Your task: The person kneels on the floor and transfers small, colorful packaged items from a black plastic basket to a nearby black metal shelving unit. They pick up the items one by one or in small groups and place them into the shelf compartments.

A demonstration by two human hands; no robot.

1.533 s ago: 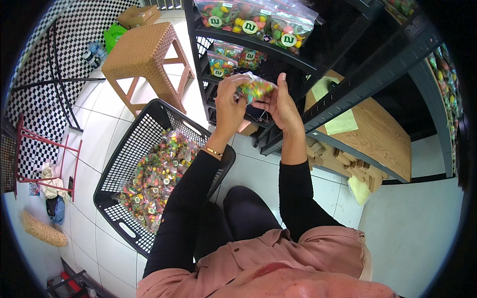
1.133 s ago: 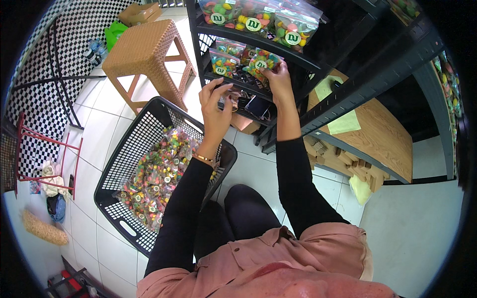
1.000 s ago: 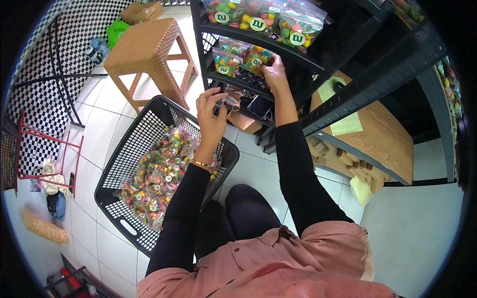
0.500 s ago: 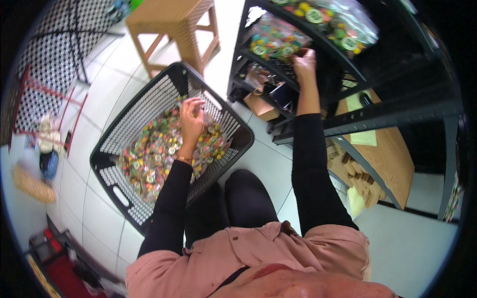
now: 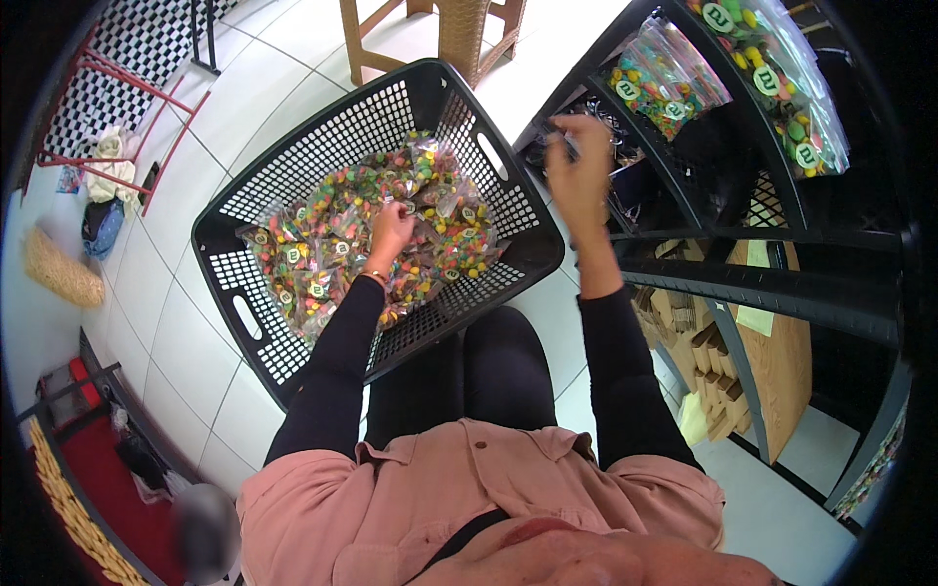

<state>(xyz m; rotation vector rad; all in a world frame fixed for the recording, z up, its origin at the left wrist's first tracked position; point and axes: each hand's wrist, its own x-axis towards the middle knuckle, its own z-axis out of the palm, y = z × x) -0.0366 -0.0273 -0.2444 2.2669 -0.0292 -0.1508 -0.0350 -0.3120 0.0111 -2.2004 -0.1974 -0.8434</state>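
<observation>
A black lattice-sided plastic basket sits on the floor before my knees. It holds many clear plastic bags of colorful candies, several with a round white label. Among these bags, my left hand has its fingers pinched on the clear plastic of one. My right hand is in the air between the basket's right rim and the rack, thumb and fingers apart and somewhat blurred, with nothing visible in it. Beside it, a dark rack shelf carries a few more candy bags.
The black rack stands close on my right, with larger candy bags on its upper tier. Beyond the basket is a tan woven-pattern stool. Brown cardboard pieces lie under a wooden board. Red metal legs stand at left.
My right hand has drawn back from the shelf bags toward the basket. My left hand has lowered onto the bags, its fingers closing. The view has shifted, showing the basket farther right.
</observation>
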